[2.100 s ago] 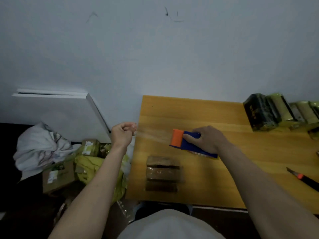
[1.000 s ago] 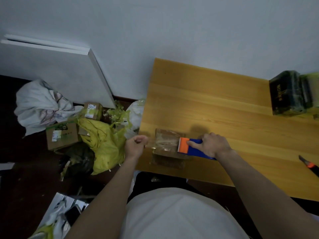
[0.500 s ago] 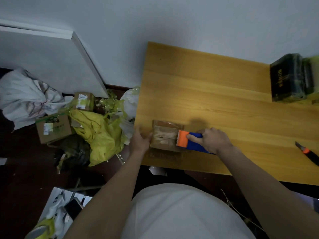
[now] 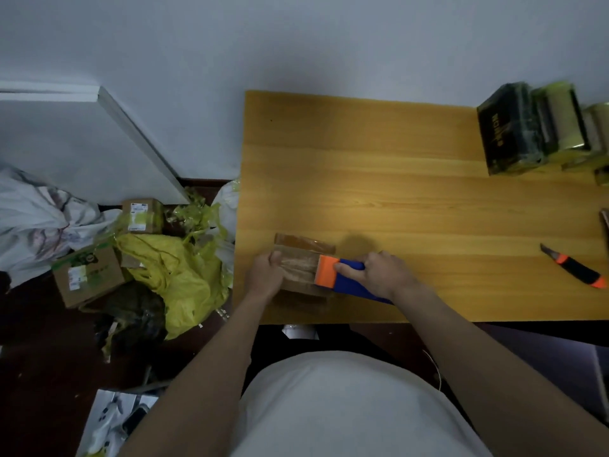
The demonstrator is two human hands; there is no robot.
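Observation:
A small brown parcel (image 4: 304,247) wrapped in clear tape lies near the front left corner of the wooden table (image 4: 395,179). My left hand (image 4: 265,277) grips the parcel's left end, thumb on top. My right hand (image 4: 384,275) holds a blue tape dispenser (image 4: 354,285) whose orange toothed head (image 4: 326,270) rests on the parcel's right side. A strip of tape runs across the parcel top between my two hands.
Dark and yellow-green wrapped packs (image 4: 509,130) stand at the table's back right. An orange-and-black utility knife (image 4: 575,267) lies at the right. On the floor to the left are cardboard boxes (image 4: 87,275), a yellow bag (image 4: 179,275), white cloth (image 4: 36,219) and a leaning white board (image 4: 82,143).
The stretched tape came down onto the parcel. My left hand moved from the air to the parcel's left end and now grips it. The dispenser head stays on the parcel.

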